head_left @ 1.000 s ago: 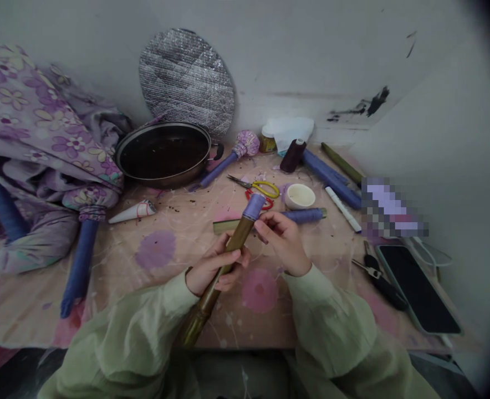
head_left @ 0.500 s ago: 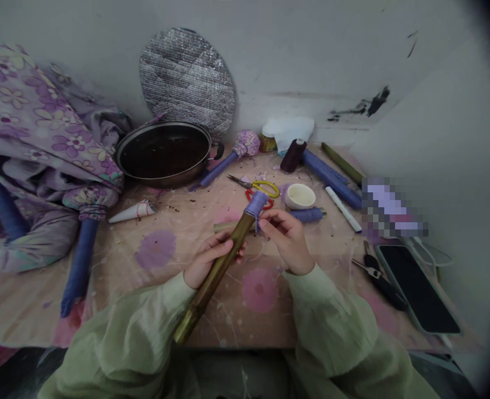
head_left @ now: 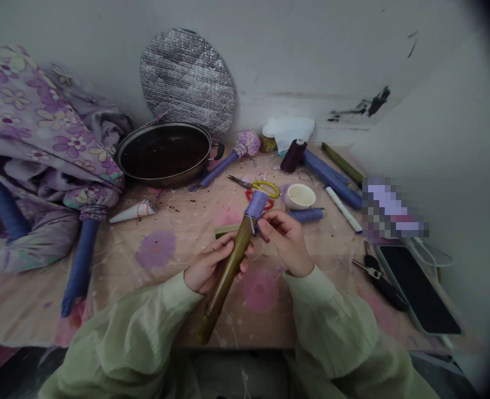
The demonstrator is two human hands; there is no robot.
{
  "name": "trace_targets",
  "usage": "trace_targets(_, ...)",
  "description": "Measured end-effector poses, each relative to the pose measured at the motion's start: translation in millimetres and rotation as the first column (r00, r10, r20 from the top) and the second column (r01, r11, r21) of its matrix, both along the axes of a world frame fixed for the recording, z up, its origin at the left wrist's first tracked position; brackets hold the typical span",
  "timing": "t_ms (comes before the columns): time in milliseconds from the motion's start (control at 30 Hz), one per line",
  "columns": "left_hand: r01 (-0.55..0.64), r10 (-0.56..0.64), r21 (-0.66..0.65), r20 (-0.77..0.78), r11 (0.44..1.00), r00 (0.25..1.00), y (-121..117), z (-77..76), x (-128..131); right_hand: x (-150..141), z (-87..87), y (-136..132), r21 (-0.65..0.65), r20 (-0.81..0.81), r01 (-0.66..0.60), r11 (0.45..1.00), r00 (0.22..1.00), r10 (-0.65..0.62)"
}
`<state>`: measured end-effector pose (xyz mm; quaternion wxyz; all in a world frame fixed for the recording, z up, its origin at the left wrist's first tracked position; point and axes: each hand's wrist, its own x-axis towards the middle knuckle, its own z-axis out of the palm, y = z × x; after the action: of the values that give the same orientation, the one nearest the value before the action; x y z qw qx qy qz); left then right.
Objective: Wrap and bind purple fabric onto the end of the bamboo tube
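My left hand [head_left: 209, 267] is wrapped round a brown-green bamboo stick [head_left: 224, 282] that slants from my lap up toward the table's middle. Purple thread [head_left: 256, 204] is wound round the stick's top end. My right hand [head_left: 284, 241] pinches a strand of that thread just below the wound end, fingers pressed together. Both arms wear pale green sleeves. A second green stick with a purple-wound end [head_left: 307, 215] lies flat on the table just behind my hands.
Behind my hands lie yellow and red scissors [head_left: 261, 190], a small white cup [head_left: 300, 196], a dark thread spool [head_left: 292, 155] and blue-wrapped sticks [head_left: 330, 177]. A black pan [head_left: 164, 152] stands at the back, floral cloth [head_left: 41, 144] at the left. A phone [head_left: 417, 288] and pliers [head_left: 380, 280] lie right.
The stick's lower end has swung to the right, so it stands steeper. My right hand has shifted slightly down the wound end, still pinching the thread.
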<state>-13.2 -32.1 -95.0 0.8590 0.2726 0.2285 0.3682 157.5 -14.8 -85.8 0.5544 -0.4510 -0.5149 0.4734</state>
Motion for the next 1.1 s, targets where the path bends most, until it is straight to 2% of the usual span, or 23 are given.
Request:
trace_targets(200,0.068,-0.063,-0.074,0.061,0.995,0.996,1.2,3.6,-2.1,-1.6,-2.4,0.4,0.013,0.038,-0.006,1.0,0.999,0.005)
trace_targets(433,0.055,-0.055,0.026,0.002,0.998,0.998,1.1,0.3,-0.9,-2.1,-5.1,0.3,0.014,0.073,-0.009,1.0,0.997,0.008)
trace_targets(567,-0.014,0.013,0.019,0.026,1.0,1.0,1.6,0.0,2.1,-1.2,-4.3,0.3,0.023,0.067,0.0,1.0,0.998,-0.002)
trace_targets(700,-0.104,0.103,-0.004,-0.017,0.995,0.994,2.2,-1.0,4.1,-0.9,-3.5,1.2,0.036,0.042,-0.001,0.999,0.999,-0.001)
trace_targets(900,-0.115,0.116,0.015,-0.077,0.993,0.99,3.7,-1.9,2.2,-0.7,-3.1,1.1,0.047,0.045,-0.004,0.999,0.999,0.001)
trace_targets(1100,-0.134,0.136,0.039,-0.061,0.99,0.989,4.2,1.4,1.2,0.6,-2.3,1.5,0.046,0.042,0.019,0.999,0.999,-0.021)
